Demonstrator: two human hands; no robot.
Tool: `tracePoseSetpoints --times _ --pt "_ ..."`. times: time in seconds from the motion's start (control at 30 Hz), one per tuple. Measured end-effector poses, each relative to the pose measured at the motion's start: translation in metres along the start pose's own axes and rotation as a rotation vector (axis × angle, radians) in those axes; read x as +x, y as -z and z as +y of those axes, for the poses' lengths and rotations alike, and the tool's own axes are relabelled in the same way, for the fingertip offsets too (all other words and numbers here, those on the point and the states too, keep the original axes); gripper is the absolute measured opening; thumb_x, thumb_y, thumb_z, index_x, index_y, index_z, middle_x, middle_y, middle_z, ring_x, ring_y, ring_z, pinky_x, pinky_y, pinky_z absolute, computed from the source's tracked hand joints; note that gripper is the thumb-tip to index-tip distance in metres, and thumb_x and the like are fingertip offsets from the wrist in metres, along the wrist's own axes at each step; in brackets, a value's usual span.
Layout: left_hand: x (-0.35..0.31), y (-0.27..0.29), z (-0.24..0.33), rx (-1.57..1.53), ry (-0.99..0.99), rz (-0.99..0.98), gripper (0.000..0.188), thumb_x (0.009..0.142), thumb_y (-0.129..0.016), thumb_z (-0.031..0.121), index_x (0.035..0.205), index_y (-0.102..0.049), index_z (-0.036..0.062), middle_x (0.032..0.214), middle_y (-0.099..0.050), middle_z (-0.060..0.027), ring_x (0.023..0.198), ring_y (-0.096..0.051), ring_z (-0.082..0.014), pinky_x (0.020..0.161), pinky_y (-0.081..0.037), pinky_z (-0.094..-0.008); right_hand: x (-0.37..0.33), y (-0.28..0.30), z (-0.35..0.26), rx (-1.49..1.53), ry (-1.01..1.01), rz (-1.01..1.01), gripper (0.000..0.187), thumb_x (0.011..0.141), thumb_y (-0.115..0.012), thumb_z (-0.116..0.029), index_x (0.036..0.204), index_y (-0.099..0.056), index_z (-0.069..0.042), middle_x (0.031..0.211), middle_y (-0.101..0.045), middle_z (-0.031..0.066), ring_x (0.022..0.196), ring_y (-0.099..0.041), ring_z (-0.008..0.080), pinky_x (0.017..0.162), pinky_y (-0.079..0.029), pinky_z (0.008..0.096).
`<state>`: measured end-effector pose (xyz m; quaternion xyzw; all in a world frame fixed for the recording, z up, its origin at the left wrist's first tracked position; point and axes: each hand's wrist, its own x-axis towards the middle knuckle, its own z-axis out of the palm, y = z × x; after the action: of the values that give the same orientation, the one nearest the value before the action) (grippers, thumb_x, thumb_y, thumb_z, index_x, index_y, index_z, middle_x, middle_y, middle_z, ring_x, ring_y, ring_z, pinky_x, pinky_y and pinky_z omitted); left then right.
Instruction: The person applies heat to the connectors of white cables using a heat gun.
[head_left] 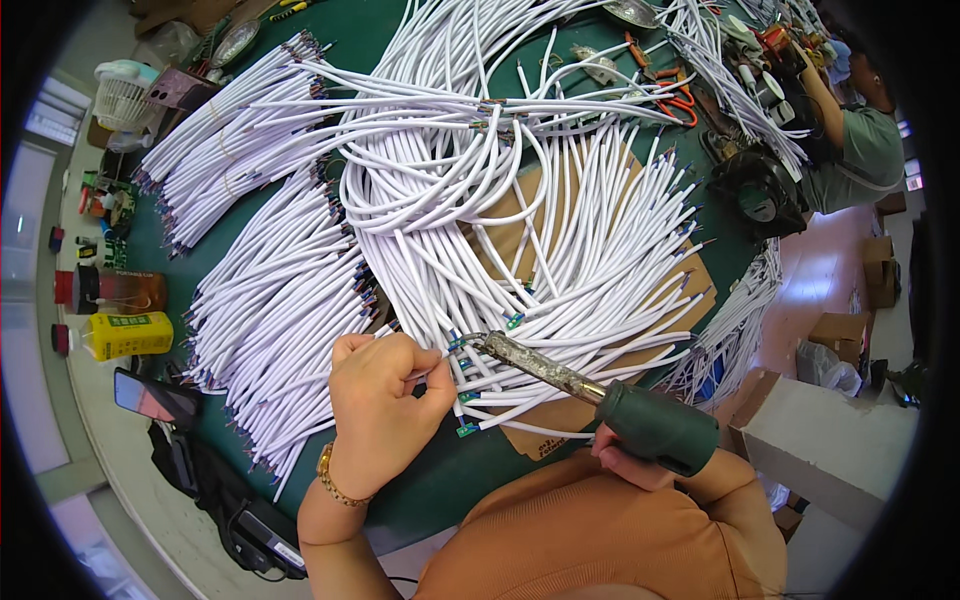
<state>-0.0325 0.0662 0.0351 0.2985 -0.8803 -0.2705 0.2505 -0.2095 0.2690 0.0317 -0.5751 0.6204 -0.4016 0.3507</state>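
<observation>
My left hand [385, 400], a gold watch [335, 475] on its wrist, is closed with thumb and forefinger pinched together on a thin white cable, mostly hidden by the fingers. In my right hand [632, 462] is a soldering iron [655, 428] with a thick green handle and a stained metal barrel. Its bent tip points left and reaches the coloured wire ends just beyond my left fingertips. Small green circuit boards [466, 430] sit on cable ends beside the tip. Many white cables [440, 270] spread beneath and beyond both hands.
Cable bundles [270, 350] cover the green table's left side. Cardboard [545, 440] lies under the middle cables. Orange-handled pliers [680, 105] rest at the far right. A phone [150, 395] and yellow bottle [130, 335] stand left. Across the table is another person [860, 150].
</observation>
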Motion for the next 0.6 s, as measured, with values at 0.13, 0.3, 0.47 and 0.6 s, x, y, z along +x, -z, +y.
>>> tracePoseSetpoints --times 0.13,0.3,0.47,0.6 --pt "-0.001 0.0 0.003 0.029 0.002 -0.001 0.016 0.063 -0.069 0.002 0.063 -0.055 0.0087 0.049 -0.044 0.0014 0.044 -0.043 -0.016 0.064 -0.034 -0.0315 -0.004 0.0 0.005 0.076 -0.044 -0.002 0.003 0.073 -0.064 -0.01 0.074 -0.061 -0.009 0.069 -0.059 0.0041 0.061 -0.057 0.0203 0.054 -0.044 0.0296" --pt "-0.003 0.001 0.007 0.043 0.091 0.008 0.014 0.059 -0.067 -0.002 0.062 -0.056 0.0057 0.049 -0.047 -0.0014 0.054 -0.041 -0.0169 0.058 -0.035 -0.0283 -0.011 -0.006 0.015 0.057 -0.041 0.001 0.004 0.073 -0.064 -0.009 0.073 -0.06 -0.009 0.067 -0.059 0.0038 0.06 -0.058 0.0195 0.056 -0.045 0.0296" --pt "-0.001 -0.001 0.008 0.05 0.096 0.0 0.013 0.059 -0.066 -0.001 0.062 -0.056 0.0059 0.049 -0.045 -0.0013 0.053 -0.041 -0.0166 0.057 -0.035 -0.0282 -0.005 -0.004 0.011 0.033 0.028 0.016 0.005 0.072 -0.065 -0.008 0.074 -0.061 -0.009 0.067 -0.058 0.0034 0.058 -0.058 0.0187 0.053 -0.045 0.0282" --pt "0.0 0.001 0.009 0.068 0.105 -0.015 0.012 0.059 -0.066 0.0 0.062 -0.056 0.006 0.049 -0.045 -0.0016 0.053 -0.04 -0.0164 0.056 -0.034 -0.0287 -0.004 -0.002 0.007 0.024 -0.008 0.006 0.005 0.072 -0.065 -0.008 0.076 -0.061 -0.009 0.067 -0.059 0.0029 0.058 -0.058 0.0179 0.052 -0.045 0.0277"
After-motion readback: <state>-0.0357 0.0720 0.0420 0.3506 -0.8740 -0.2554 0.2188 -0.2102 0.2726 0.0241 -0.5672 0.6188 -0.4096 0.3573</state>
